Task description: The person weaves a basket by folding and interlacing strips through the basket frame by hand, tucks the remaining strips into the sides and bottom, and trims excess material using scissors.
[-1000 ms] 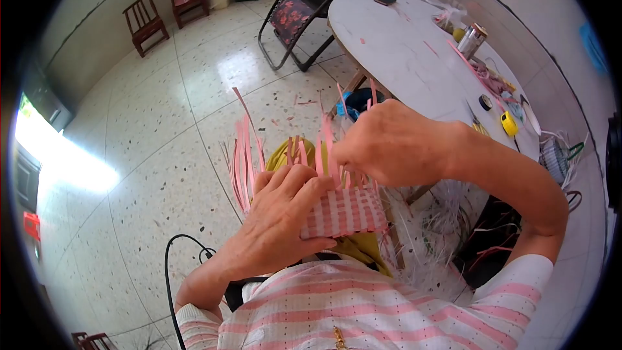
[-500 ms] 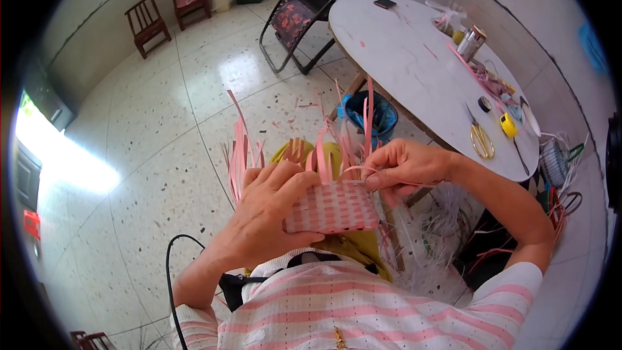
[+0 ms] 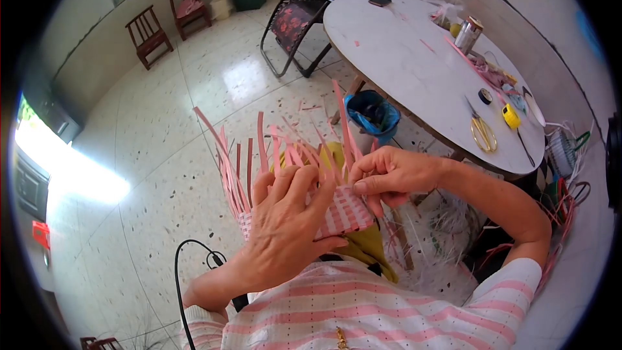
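Note:
A small pink and white woven piece [image 3: 346, 212] lies over my lap, its loose pink strips [image 3: 261, 142] standing up along the far edge. My left hand [image 3: 285, 210] is wrapped over the weave from the left, thumb at its near edge and fingers over the far side. At the upper right corner of the weave, my right hand [image 3: 389, 176] is pinched close to the strips. Its fingertips meet there, and what they hold is too small to make out.
Right of the lap is a marble-topped table [image 3: 402, 45] with gold-handled scissors [image 3: 481, 131], a yellow tape measure [image 3: 510, 116], black tape [image 3: 484, 96] and a can [image 3: 469, 35]. Beneath its edge stands a blue-lined bin [image 3: 372, 116]. Loose strips [image 3: 440, 240] cover the floor at right.
My right hand has come down from above the weave to its upper right corner. My left hand has shifted slightly right along the weave, and more of the left strips show.

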The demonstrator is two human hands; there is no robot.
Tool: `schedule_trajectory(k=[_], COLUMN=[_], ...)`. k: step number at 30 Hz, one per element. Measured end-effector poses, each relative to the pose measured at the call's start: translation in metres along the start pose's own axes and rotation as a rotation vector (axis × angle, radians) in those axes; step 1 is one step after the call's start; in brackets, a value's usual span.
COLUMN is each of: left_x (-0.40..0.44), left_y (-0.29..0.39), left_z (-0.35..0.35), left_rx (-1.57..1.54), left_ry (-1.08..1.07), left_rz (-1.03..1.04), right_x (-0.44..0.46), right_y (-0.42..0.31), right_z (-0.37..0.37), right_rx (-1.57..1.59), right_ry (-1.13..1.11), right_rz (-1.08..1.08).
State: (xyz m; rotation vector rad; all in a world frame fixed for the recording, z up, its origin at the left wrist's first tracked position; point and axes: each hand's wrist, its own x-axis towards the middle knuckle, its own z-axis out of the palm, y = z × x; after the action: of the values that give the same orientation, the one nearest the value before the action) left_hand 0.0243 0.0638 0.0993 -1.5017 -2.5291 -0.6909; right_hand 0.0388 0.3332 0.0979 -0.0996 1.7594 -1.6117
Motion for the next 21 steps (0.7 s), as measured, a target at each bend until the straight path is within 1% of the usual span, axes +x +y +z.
schedule_trajectory(k=[2,3,5,6,8,9,11,12,14,15,17,18,20,21], left_x=[0.000,0.001,0.002,0.003,0.005,0.005,0.007,0.007,0.007,0.007,0.007,0.007,0.007,0.006], left_y=[-0.001,-0.002,-0.004,-0.005,-0.006,-0.006,-0.006,-0.005,-0.006,-0.006,-0.009,-0.010,-0.011,-0.012], left_z=[0.001,0.001,0.000,-0.001,-0.001,-0.001,-0.002,-0.001,0.000,0.000,0.001,0.000,-0.002,-0.003], left_rx=[-0.061,-0.061,-0.087,-0.084,-0.132,-0.130,-0.156,-0.156,-0.144,-0.145,-0.155,-0.155,-0.138,-0.140], left_ry=[-0.020,-0.025,-0.027,-0.031,-0.046,-0.049,-0.073,-0.075,-0.067,-0.067,-0.073,-0.074,-0.069,-0.069], left_rz=[0.011,0.013,0.011,0.014,-0.004,-0.002,0.010,0.011,0.044,0.043,0.052,0.051,0.049,0.048], right_x=[-0.003,-0.001,0.004,0.004,0.003,0.006,0.010,0.012,0.014,0.014,0.009,0.007,0.003,0.001], right_y=[-0.002,0.001,0.006,0.002,-0.007,-0.008,-0.012,-0.014,-0.018,-0.023,-0.035,-0.040,-0.049,-0.053], right_z=[-0.001,-0.001,-0.003,-0.002,0.003,0.003,0.001,-0.001,-0.003,-0.003,0.000,0.002,0.008,0.011], right_rx=[-0.099,-0.094,-0.429,-0.426,-0.893,-0.890,-0.995,-0.993,-1.135,-1.134,-1.298,-1.297,-1.466,-1.466], right_ry=[0.027,0.028,0.176,0.179,0.327,0.331,0.269,0.271,0.213,0.212,0.139,0.138,0.221,0.219], right_rz=[0.005,0.004,-0.270,-0.273,-0.532,-0.534,-0.797,-0.797,-0.664,-0.664,-0.653,-0.652,-0.612,-0.611])
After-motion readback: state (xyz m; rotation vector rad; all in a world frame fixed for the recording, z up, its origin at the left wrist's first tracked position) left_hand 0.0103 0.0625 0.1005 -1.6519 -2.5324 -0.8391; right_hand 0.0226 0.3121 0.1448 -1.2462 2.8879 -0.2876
